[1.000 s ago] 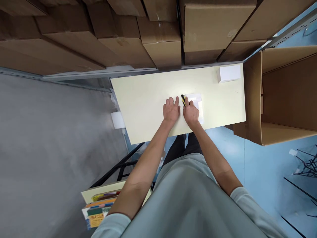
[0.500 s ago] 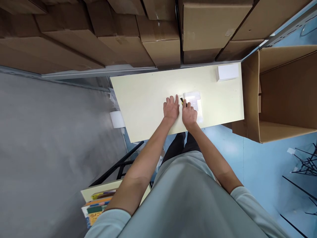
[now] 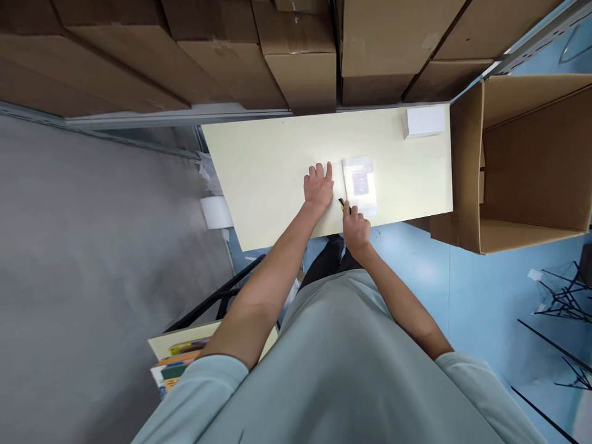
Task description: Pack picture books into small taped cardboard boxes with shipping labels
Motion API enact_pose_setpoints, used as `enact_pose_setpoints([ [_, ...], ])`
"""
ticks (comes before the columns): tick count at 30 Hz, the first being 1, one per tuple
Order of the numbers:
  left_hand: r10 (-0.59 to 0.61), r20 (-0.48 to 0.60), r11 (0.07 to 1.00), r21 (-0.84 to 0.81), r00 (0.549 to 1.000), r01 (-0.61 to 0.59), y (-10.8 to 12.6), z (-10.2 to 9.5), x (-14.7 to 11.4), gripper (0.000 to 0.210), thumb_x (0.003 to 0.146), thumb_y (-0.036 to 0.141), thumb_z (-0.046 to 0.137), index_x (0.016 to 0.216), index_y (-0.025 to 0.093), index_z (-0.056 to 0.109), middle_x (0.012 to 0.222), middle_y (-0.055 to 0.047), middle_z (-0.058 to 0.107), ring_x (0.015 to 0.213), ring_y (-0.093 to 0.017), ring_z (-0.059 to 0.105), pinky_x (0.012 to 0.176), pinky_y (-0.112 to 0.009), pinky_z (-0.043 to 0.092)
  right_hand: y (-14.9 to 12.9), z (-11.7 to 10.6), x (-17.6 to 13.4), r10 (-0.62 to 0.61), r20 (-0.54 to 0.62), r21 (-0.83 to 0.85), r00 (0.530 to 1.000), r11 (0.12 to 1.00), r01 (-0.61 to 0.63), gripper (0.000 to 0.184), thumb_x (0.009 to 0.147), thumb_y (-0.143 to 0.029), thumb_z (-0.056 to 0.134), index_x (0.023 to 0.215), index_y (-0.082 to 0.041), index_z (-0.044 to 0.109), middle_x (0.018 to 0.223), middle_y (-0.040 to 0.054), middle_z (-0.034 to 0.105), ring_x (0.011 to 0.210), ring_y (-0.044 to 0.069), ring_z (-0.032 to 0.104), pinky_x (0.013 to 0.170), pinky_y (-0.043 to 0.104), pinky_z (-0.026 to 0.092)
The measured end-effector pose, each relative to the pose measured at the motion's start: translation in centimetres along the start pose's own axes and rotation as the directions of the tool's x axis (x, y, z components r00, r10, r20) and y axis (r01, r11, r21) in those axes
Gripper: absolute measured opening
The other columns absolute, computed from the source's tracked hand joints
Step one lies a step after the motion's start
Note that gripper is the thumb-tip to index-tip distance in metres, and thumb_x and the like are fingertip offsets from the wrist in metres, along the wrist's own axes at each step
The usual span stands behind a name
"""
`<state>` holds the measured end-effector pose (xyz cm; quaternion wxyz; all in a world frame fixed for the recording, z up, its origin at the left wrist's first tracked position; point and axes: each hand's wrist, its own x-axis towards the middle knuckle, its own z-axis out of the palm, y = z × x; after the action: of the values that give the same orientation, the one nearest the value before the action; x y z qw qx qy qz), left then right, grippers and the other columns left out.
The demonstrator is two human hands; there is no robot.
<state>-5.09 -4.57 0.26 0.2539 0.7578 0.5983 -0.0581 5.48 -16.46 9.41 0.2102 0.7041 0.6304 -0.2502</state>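
On the pale tabletop (image 3: 268, 179) lies a flat white packet in clear wrapping (image 3: 361, 185), with a faint printed patch in its middle. My left hand (image 3: 319, 190) rests palm down just left of it, index finger stretched out and the others slightly bent. Whether it presses on an edge of the wrapping, I cannot tell. My right hand (image 3: 356, 234) is closed around a yellow-and-black utility knife (image 3: 342, 204). The knife's tip points up and left, near the packet's lower left corner; most of its handle is hidden in my fingers.
A small white box (image 3: 424, 121) stands at the table's far right corner. Beyond the right edge is a large open carton (image 3: 531, 166). Closed cardboard boxes (image 3: 300, 80) line a shelf behind. Books (image 3: 178, 370) lie on a lower surface at left.
My right hand has drawn the knife towards me along the packet's left side, uncovering more of the packet. My left hand stays in about the same place on the table.
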Motion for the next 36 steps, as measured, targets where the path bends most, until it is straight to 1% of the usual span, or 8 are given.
enact_pose_setpoints([
  [4,-0.008,0.026,1.0,-0.001,1.0,0.008,0.3,-0.2,-0.2,0.069,0.11,0.032,0.047,0.173,0.011,0.029,0.159,-0.028,0.047,0.149,-0.045,0.039,0.117,-0.065,0.043,0.8,1.9,-3.2,-0.032,0.042,-0.016,0.999,0.999,0.032,0.065,0.11,-0.014,0.04,0.174,-0.018,0.034,0.131,0.0227,0.063,0.106,0.026,0.068,0.084,0.035,0.062],
  [10,-0.044,0.047,0.997,0.064,0.998,0.041,1.2,-0.6,-0.2,0.066,0.11,0.027,0.039,0.173,0.011,0.029,0.163,-0.029,0.043,0.149,-0.042,0.041,0.119,-0.06,0.042,2.4,3.5,-6.4,-0.09,0.118,-0.047,0.989,0.994,0.096,0.064,0.109,-0.01,0.035,0.173,-0.015,0.034,0.131,0.0219,0.064,0.108,0.025,0.069,0.086,0.033,0.062],
  [15,-0.055,0.038,0.997,0.049,0.998,0.053,1.7,-0.8,-1.0,0.067,0.108,0.025,0.039,0.172,0.009,0.029,0.162,-0.028,0.046,0.149,-0.041,0.044,0.119,-0.058,0.044,5.8,2.3,-7.4,-0.136,0.183,0.024,0.974,0.991,0.134,0.063,0.11,-0.017,0.044,0.172,-0.02,0.035,0.138,0.019,0.065,0.11,0.024,0.073,0.086,0.032,0.061],
  [21,-0.045,-0.172,0.986,-0.163,0.984,0.016,0.0,1.3,-4.7,0.067,0.107,0.025,0.039,0.17,0.004,0.03,0.161,-0.029,0.048,0.153,-0.037,0.044,0.127,-0.056,0.04,12.0,-0.1,-7.7,-0.012,0.072,0.18,0.997,0.984,-0.001,0.062,0.112,-0.032,0.049,0.173,-0.026,0.037,0.138,0.016,0.069,0.104,0.029,0.076,0.085,0.037,0.06],
  [24,-0.065,-0.176,0.985,-0.167,0.982,0.035,-0.7,1.8,-5.5,0.067,0.107,0.025,0.037,0.169,0.001,0.03,0.159,-0.03,0.05,0.154,-0.036,0.044,0.131,-0.056,0.036,14.1,-0.8,-6.5,-0.005,0.043,0.242,0.999,0.97,-0.005,0.062,0.111,-0.033,0.05,0.172,-0.024,0.039,0.137,0.0155,0.07,0.103,0.03,0.075,0.083,0.037,0.059],
  [27,-0.098,-0.143,0.986,-0.15,0.985,0.077,-0.8,1.4,-4.9,0.064,0.109,0.025,0.034,0.167,0.0,0.032,0.16,-0.03,0.049,0.154,-0.035,0.045,0.132,-0.053,0.036,15.1,-1.7,-4.2,-0.054,0.024,0.294,0.998,0.955,0.044,0.062,0.111,-0.033,0.048,0.171,-0.023,0.041,0.136,0.0148,0.07,0.104,0.031,0.075,0.082,0.036,0.058],
  [32,-0.179,-0.096,0.977,-0.139,0.979,0.164,-0.3,0.6,-3.9,0.053,0.11,0.026,0.033,0.158,0.008,0.049,0.164,-0.024,0.048,0.155,-0.033,0.045,0.127,-0.049,0.045,14.5,-2.9,1.7,-0.167,0.041,0.319,0.985,0.937,0.146,0.062,0.111,-0.036,0.047,0.171,-0.021,0.039,0.142,0.0147,0.068,0.109,0.031,0.074,0.085,0.038,0.059],
  [36,-0.215,-0.065,0.97,-0.134,0.975,0.204,0.4,1.0,-4.4,0.055,0.109,0.024,0.033,0.158,0.004,0.05,0.167,-0.027,0.044,0.16,-0.035,0.039,0.129,-0.05,0.043,13.4,-2.5,6.1,-0.231,0.051,0.309,0.972,0.929,0.204,0.063,0.112,-0.035,0.043,0.172,-0.018,0.034,0.15,0.0181,0.063,0.112,0.033,0.072,0.09,0.042,0.06],
])
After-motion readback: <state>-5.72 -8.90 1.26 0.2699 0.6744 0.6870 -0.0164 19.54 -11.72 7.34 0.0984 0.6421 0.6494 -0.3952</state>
